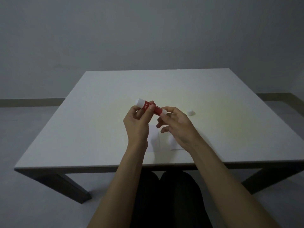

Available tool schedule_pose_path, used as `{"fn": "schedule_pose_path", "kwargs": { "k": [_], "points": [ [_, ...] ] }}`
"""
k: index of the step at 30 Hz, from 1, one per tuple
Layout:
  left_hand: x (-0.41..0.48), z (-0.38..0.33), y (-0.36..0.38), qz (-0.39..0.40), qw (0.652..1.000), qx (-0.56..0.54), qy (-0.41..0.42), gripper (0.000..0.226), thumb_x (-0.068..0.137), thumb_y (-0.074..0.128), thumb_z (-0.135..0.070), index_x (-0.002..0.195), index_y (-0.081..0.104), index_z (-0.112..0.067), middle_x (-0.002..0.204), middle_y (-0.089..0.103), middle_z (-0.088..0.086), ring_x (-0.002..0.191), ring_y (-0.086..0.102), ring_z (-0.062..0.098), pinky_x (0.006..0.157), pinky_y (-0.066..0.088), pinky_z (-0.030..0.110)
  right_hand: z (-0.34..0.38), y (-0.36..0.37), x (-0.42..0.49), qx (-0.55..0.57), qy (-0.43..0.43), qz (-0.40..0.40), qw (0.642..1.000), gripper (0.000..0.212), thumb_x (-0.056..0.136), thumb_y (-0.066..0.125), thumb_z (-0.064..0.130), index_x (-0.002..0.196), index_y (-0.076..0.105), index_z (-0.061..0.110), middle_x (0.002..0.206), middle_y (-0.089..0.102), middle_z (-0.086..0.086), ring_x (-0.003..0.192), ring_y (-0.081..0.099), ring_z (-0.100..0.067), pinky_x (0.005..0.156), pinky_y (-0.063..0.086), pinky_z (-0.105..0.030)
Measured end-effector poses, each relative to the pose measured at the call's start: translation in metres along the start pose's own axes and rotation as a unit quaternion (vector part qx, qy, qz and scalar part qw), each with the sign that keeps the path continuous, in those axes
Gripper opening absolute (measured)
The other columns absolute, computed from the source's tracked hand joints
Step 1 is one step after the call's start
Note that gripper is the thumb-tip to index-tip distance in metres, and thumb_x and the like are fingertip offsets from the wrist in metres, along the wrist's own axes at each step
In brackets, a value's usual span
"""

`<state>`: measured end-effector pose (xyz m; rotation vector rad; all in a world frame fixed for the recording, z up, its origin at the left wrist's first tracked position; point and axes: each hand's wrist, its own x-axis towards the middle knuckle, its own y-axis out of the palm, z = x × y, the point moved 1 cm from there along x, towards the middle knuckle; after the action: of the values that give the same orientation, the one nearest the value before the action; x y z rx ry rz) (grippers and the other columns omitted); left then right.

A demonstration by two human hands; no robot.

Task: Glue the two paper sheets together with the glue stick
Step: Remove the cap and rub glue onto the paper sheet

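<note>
- Nearest us, 2 paper sheets lie flat by the table's [82, 129] front edge: the left sheet [155, 140] and the right sheet [173, 142], side by side with a narrow gap, partly hidden under our wrists.
- Just above them, our left hand [137, 124] pinches the red glue stick [151, 108] around its middle.
- The stick's long axis runs left-up to right-down, its white end at the upper left.
- Our right hand [176, 123] nips the lower right end with fingertips, other fingers loose; twisting up glue, we judge.
- Farther right, the white cap [191, 112] sits on the table, well clear.
</note>
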<state>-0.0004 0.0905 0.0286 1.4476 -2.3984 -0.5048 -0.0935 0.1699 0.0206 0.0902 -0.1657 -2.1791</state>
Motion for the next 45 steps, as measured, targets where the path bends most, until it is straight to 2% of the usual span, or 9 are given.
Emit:
{"fn": "schedule_pose_path", "kwargs": {
  "k": [5,8,16,23,31,35,39,42,45],
  "points": [
    [-0.003,-0.004,-0.002,0.023,0.999,0.041,0.02,0.024,0.08,0.07,-0.014,0.102,0.065,-0.004,0.09,0.077,-0.004,0.095,0.071,0.013,0.079,0.05,0.014,-0.004,0.009,-0.006,0.153,0.152,0.046,0.975,0.034,0.095,0.045,0.037,0.084,0.061,0.009,0.05,0.047,0.001,0.042,0.044,-0.013,0.039,0.036,-0.019],
    [-0.005,-0.006,-0.005,0.069,0.996,0.048,0.015,0.022,0.08,0.069,-0.015,0.099,0.065,-0.005,0.09,0.077,-0.002,0.096,0.071,0.015,0.095,0.049,0.029,-0.004,0.011,-0.012,0.225,0.268,0.1,0.931,0.055,0.093,0.037,0.052,0.052,0.048,0.016,0.037,0.032,0.005,0.027,0.026,-0.008,0.032,0.023,-0.02],
    [-0.002,-0.003,-0.007,0.064,0.997,0.041,0.02,0.015,0.081,0.069,-0.016,0.094,0.065,-0.011,0.088,0.078,-0.004,0.095,0.071,0.012,0.078,0.051,0.013,0.002,0.004,-0.019,0.104,0.027,-0.014,0.994,0.025,0.092,0.054,0.014,0.114,0.055,0.002,0.069,0.063,-0.005,0.056,0.057,-0.016,0.053,0.049,-0.024],
    [0.004,-0.011,-0.017,0.235,0.968,0.073,0.042,0.017,0.084,0.063,-0.006,0.1,0.064,-0.012,0.097,0.076,0.001,0.098,0.07,0.02,0.08,0.053,0.019,-0.005,0.011,-0.02,0.231,0.295,0.08,0.924,0.048,0.091,0.041,0.044,0.052,0.047,0.017,0.034,0.03,0.007,0.024,0.022,-0.007,0.033,0.016,-0.02],
    [0.015,-0.009,-0.025,0.317,0.944,0.083,0.027,0.02,0.087,0.058,-0.008,0.107,0.062,-0.012,0.104,0.075,0.003,0.107,0.067,0.025,0.087,0.052,0.026,-0.013,0.013,-0.02,0.213,0.307,0.084,0.924,0.057,0.092,0.035,0.044,0.042,0.034,0.018,0.032,0.032,0.003,0.025,0.024,-0.011,0.036,0.028,-0.02],
    [0.018,-0.006,-0.031,0.247,0.967,0.054,0.027,0.02,0.086,0.059,-0.011,0.105,0.064,-0.016,0.108,0.074,0.0,0.111,0.065,0.022,0.094,0.049,0.028,-0.005,0.012,-0.02,0.129,0.182,0.05,0.974,0.055,0.083,0.047,0.059,0.083,0.064,0.007,0.067,0.067,-0.011,0.047,0.052,-0.018,0.048,0.047,-0.027],
    [0.014,-0.003,-0.032,0.25,0.963,0.093,0.029,0.027,0.086,0.06,-0.015,0.113,0.063,-0.018,0.115,0.071,-0.004,0.113,0.063,0.014,0.091,0.049,0.019,-0.006,0.018,-0.019,0.193,0.05,0.063,0.978,0.037,0.079,0.063,0.025,0.112,0.06,0.009,0.077,0.066,-0.007,0.057,0.061,-0.017,0.056,0.054,-0.026],
    [0.021,-0.003,-0.055,0.277,0.917,0.28,0.067,0.054,0.084,0.064,-0.036,0.134,0.045,-0.034,0.142,0.047,-0.016,0.134,0.04,0.002,0.109,0.033,0.022,-0.001,0.01,-0.01,0.258,0.047,-0.053,0.964,0.005,0.084,0.061,0.008,0.082,0.064,0.011,0.063,0.056,-0.006,0.044,0.053,-0.011,0.043,0.045,-0.02],
    [0.034,0.004,-0.098,0.323,0.781,0.535,0.024,0.073,0.082,0.058,-0.048,0.145,0.021,-0.039,0.156,0.019,-0.012,0.146,0.008,0.007,0.12,0.004,0.042,0.004,-0.012,0.002,0.215,0.027,-0.136,0.967,0.008,0.087,0.058,0.012,0.079,0.059,0.013,0.065,0.059,-0.005,0.044,0.056,-0.015,0.043,0.047,-0.021]
  ]
}}
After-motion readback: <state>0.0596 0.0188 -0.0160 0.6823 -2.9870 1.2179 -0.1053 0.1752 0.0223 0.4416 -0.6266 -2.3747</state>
